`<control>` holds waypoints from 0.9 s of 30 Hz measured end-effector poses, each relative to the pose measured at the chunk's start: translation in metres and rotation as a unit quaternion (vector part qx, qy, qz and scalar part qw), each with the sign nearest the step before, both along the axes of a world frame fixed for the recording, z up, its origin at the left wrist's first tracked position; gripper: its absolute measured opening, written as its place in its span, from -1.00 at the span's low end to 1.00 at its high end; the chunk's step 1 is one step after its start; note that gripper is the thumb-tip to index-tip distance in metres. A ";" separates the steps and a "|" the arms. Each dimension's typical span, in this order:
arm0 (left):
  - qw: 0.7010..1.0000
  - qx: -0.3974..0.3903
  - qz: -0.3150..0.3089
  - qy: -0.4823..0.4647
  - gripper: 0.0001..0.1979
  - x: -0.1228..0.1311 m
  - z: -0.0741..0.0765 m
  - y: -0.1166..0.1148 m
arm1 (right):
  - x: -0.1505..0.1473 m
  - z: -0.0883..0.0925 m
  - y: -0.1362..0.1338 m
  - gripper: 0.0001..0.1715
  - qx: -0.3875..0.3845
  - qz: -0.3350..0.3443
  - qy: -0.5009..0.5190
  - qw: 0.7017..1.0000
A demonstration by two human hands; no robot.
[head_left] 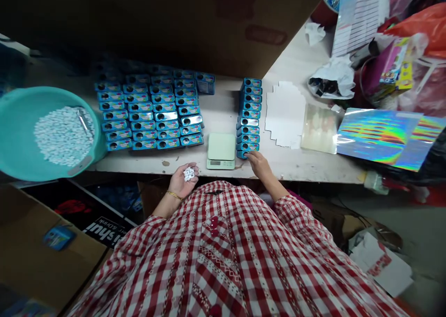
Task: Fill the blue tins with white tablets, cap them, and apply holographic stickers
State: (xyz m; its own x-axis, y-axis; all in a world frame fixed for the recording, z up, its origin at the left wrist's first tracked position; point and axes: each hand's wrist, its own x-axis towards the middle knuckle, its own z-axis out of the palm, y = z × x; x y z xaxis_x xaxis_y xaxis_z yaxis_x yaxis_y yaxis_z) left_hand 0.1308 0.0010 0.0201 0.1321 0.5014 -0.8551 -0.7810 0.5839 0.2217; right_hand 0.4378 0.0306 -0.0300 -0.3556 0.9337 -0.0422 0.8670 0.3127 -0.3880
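Note:
My left hand (183, 178) is palm up and cupped around a small heap of white pellets (189, 173) at the table's front edge. My right hand (259, 164) has its fingers on the nearest small blue box (243, 154), at the front end of a single column of such boxes (249, 130). Whether those fingers also pinch something small is too fine to see. Between my hands stands a pale green digital scale (221, 151) with a bare top. To the left, several columns of blue boxes (144, 126) with dark round openings stand in tight rows.
A turquoise basin (21, 164) holds many white pellets and a metal scoop (83, 121) at left. A big cardboard box (167, 24) overhangs the back. Flat white card (285, 113), shiny rainbow sheets (379, 133) and bags lie at right. An open carton (42, 270) is lower left.

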 end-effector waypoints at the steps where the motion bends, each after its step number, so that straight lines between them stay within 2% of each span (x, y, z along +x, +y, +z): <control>1: 1.000 0.000 0.001 -0.001 -0.81 0.001 0.000 -0.001 | -0.003 0.001 -0.001 -0.60 0.002 0.004 0.009 1.000; 4: 1.000 0.006 0.005 -0.006 -0.79 0.003 0.002 -0.003 | -0.010 0.005 -0.002 -0.63 0.013 0.016 -0.016 1.000; 10: 1.000 0.014 0.012 -0.010 -0.83 0.001 -0.002 -0.009 | -0.008 0.016 -0.003 -0.73 0.010 0.043 -0.171 0.984; 14: 0.999 0.023 0.026 -0.015 -0.83 -0.004 -0.006 -0.013 | -0.016 0.044 -0.005 -0.73 0.056 0.078 -0.157 0.983; 17: 0.999 0.020 0.026 -0.015 -0.81 -0.006 -0.005 -0.013 | -0.043 0.062 0.007 -0.71 0.064 0.129 -0.126 0.981; 19: 0.999 0.013 0.027 -0.012 -0.79 -0.005 -0.002 -0.012 | -0.066 0.061 0.022 -0.69 0.045 0.172 -0.124 0.976; 23: 0.999 0.003 0.040 -0.019 -0.74 -0.002 0.004 -0.010 | -0.102 0.044 0.045 -0.69 0.009 0.219 -0.120 0.968; 25: 0.999 0.006 0.039 -0.034 -0.74 -0.003 0.005 -0.012 | -0.113 0.042 0.043 -0.69 0.015 0.211 -0.095 0.973; 27: 0.998 0.011 0.034 -0.049 -0.74 -0.003 0.003 -0.016 | -0.126 0.047 0.032 -0.69 0.017 0.216 -0.065 0.974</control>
